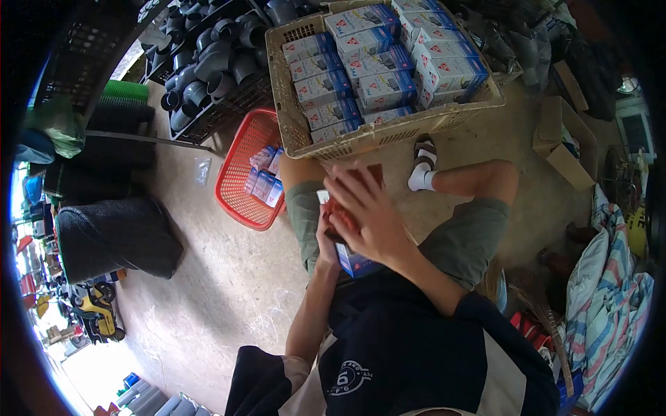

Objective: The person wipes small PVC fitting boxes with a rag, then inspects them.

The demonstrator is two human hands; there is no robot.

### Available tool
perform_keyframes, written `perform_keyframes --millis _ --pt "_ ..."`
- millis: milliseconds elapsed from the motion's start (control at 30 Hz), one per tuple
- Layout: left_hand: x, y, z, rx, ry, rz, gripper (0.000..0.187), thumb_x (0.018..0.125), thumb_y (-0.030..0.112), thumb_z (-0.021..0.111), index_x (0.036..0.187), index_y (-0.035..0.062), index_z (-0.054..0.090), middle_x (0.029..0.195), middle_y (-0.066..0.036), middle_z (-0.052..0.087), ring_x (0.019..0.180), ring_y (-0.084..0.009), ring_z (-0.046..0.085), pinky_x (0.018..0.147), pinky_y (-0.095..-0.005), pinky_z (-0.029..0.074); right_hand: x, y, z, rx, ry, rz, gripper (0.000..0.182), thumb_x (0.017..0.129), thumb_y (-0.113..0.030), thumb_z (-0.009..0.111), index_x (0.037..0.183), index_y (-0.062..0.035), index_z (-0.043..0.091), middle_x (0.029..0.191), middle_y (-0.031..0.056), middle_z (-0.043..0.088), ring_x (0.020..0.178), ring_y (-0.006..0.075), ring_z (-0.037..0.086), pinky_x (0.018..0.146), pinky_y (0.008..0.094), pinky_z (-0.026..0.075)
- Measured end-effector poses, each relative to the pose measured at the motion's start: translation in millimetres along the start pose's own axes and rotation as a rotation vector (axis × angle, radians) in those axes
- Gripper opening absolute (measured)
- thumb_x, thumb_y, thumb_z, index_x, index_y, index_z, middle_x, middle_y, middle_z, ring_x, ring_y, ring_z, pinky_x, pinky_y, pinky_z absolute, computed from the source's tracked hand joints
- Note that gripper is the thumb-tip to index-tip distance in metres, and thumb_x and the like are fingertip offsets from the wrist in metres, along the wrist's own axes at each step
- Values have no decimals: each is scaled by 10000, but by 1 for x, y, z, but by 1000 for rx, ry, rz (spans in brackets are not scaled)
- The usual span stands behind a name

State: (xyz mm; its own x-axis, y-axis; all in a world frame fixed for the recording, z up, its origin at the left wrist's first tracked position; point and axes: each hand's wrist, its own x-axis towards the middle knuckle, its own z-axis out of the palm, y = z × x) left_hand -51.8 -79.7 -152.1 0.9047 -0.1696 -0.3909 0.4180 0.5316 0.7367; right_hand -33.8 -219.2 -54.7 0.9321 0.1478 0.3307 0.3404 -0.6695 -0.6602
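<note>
On my lap is a blue-and-white cardboard box (354, 265), mostly hidden by my hands. My left hand (326, 239) is closed around its left side. Stretched out over the top is my right hand (371, 215), with fingers extended and slightly blurred. Beneath the right palm shows something reddish-orange (341, 213), whose kind I cannot make out. A dark brown flap-like piece (376, 173) sticks out past the fingers. Just ahead of my knees, a worn beige plastic crate (388, 135) holds several rows of similar blue-and-white boxes (385, 89).
A red plastic basket (232, 173) with several small boxes stands by my left knee. Black crates of grey pipe elbows (215, 62) lie beyond it. A roll of black mesh (118, 239) is at left. An open cardboard carton (567, 142) and striped sacks (607, 277) are at right.
</note>
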Motion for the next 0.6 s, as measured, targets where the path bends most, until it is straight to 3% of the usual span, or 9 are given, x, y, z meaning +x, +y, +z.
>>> perform_keyframes --millis 67,133,167,267,367,433,500,567,600 --pt "3 8 3 -179 -191 146 654 1070 542 309 1490 53 419 1446 -150 532 1310 -287 537 1103 -418 444 -20 -7 4 72 -107 -1 582 876 -295 708 1416 -143 554 1525 130 448 1425 457 344 1140 568 327" --pt "16 15 -4 -487 -273 66 655 1071 541 308 1510 60 377 1449 -180 518 1284 -326 548 1076 -445 467 -49 -7 6 94 -219 12 577 874 -305 717 1410 -155 563 1519 122 460 1425 452 354 1136 565 335" --pt "12 14 -4 -384 -131 74 693 1054 592 317 1489 59 401 1394 -181 560 1220 -334 586 1048 -442 477 -58 -2 4 175 -155 53 590 891 -273 704 1436 -127 533 1514 126 468 1416 447 382 1126 571 349" --pt "-3 35 34 -155 170 27 760 1038 628 306 1506 32 377 1447 -183 517 1285 -352 538 1104 -473 428 -58 -4 -8 135 -73 149 629 902 -215 696 1471 -72 473 1506 169 463 1401 424 414 1139 513 357" --pt "-15 46 46 -271 90 136 737 1050 606 267 1539 57 331 1479 -181 479 1300 -346 532 1099 -471 436 -46 -7 -16 427 9 276 615 960 -155 639 1510 -24 397 1525 184 441 1425 350 411 1165 425 338" --pt "-22 53 38 -269 9 218 708 1054 569 269 1555 70 303 1515 -181 432 1330 -349 506 1106 -483 434 -40 -9 -13 865 33 466 587 997 -132 590 1529 -19 367 1546 168 424 1438 296 401 1171 379 323" --pt "-33 50 9 -329 -232 163 692 1028 525 365 1529 48 340 1464 -199 482 1296 -364 536 1087 -508 447 -27 -1 -25 1157 -57 540 554 1044 -103 516 1557 -15 325 1578 114 390 1452 227 373 1183 345 289" --pt "-50 60 17 -462 -443 -9 604 1017 390 407 1504 33 373 1413 -213 526 1259 -358 572 1044 -509 485 -20 1 -29 1420 16 546 565 1041 -104 524 1560 -15 319 1590 110 372 1464 230 355 1189 336 265" --pt "-57 62 21 -267 -280 -120 629 1018 424 401 1525 56 344 1441 -202 506 1284 -349 552 1064 -502 469 -16 2 -30 1549 54 541 571 1039 -105 527 1562 -15 316 1596 107 364 1470 231 345 1192 331 254"
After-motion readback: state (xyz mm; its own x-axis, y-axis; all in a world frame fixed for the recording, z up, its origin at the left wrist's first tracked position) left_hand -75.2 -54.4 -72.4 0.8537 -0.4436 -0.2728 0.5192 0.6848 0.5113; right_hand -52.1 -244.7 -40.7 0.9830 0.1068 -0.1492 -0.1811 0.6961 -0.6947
